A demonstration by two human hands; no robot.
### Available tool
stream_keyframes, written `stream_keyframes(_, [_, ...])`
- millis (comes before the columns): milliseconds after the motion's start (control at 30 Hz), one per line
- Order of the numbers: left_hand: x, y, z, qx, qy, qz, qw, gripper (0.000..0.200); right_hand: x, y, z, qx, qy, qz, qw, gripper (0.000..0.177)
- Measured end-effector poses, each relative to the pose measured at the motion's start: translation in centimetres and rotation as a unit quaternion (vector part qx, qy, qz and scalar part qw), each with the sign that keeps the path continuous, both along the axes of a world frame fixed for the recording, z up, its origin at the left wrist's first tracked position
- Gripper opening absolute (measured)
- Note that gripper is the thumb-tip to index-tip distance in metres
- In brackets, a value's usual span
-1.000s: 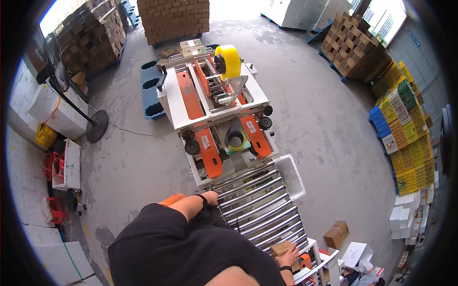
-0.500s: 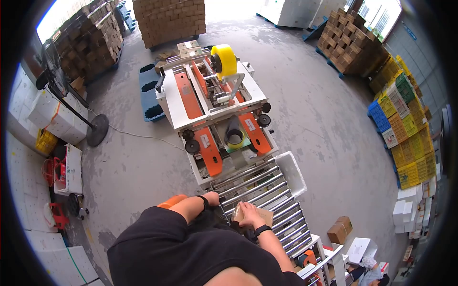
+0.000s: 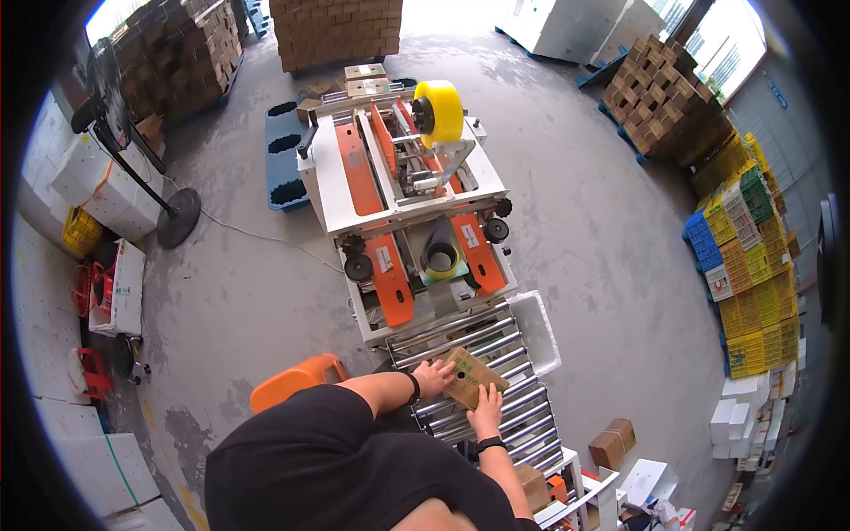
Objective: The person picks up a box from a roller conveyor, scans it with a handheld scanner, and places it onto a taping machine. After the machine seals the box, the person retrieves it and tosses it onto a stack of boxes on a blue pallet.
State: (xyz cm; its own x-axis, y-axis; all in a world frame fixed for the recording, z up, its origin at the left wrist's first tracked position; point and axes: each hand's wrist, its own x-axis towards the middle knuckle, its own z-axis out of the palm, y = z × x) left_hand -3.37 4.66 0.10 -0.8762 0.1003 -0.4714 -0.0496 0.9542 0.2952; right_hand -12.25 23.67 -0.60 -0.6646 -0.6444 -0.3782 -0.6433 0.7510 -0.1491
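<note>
Since half a second ago the small brown box (image 3: 475,375) has turned and slid a little toward the tape machine (image 3: 482,181), and the left hand (image 3: 433,378) has moved from the left edge of the roller conveyor (image 3: 529,414) onto it. Green-printed face up, the box lies aslant on the rollers, about midway between the conveyor's left and right edges. Fingers extended, the left hand touches the box's left end, and the right hand (image 3: 485,414) touches its near side toward the right corner. Both hands are apart from each other with the box between them; how firmly they grip it I cannot tell. Another carton (image 3: 533,486) sits by the conveyor's near end, partly behind the right forearm, and a white foam bin (image 3: 537,332) stands just beside the far right corner
</note>
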Motion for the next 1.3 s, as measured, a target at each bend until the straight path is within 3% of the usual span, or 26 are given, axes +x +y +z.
stream_keyframes(133, [-1.6,0.1,-0.3,-0.005,-0.035,-0.007,0.999,0.060,-0.1,-1.0,-0.7,0.005,-0.006,-0.053,0.999,0.086])
stream_keyframes(233, [-2.3,-0.3,-2.1,-0.035,0.038,-0.095,0.994,0.060,0.2,-1.3,-0.9,0.011,0.006,-0.064,0.998,0.090])
stream_keyframes(400, [-2.7,0.2,-0.3,-0.019,0.009,-0.057,0.998,0.046,0.9,-1.8,0.7,0.050,-0.006,-0.151,0.987,0.093])
stream_keyframes(433, [-3.2,0.5,-0.2,-0.015,-0.005,-0.047,0.999,0.045,1.3,-2.3,2.0,0.021,-0.038,-0.216,0.975,0.085])
stream_keyframes(533, [-3.5,1.3,-0.6,-0.022,0.018,-0.007,1.000,0.037,1.0,-1.5,0.5,-0.017,-0.074,-0.237,0.968,0.083])
stream_keyframes(633, [-3.7,1.5,-0.2,-0.043,0.021,-0.032,0.998,0.032,1.3,-0.7,-0.3,-0.043,0.006,-0.122,0.992,0.080])
stream_keyframes(833, [-2.9,0.9,-1.2,-0.035,0.067,-0.048,0.996,0.029,1.7,-2.1,0.3,0.005,0.010,-0.139,0.990,0.076])
stream_keyframes(1300, [-2.2,0.4,-2.2,0.004,0.112,-0.018,0.994,0.025,1.1,-1.6,0.5,-0.019,0.019,-0.142,0.989,0.067])
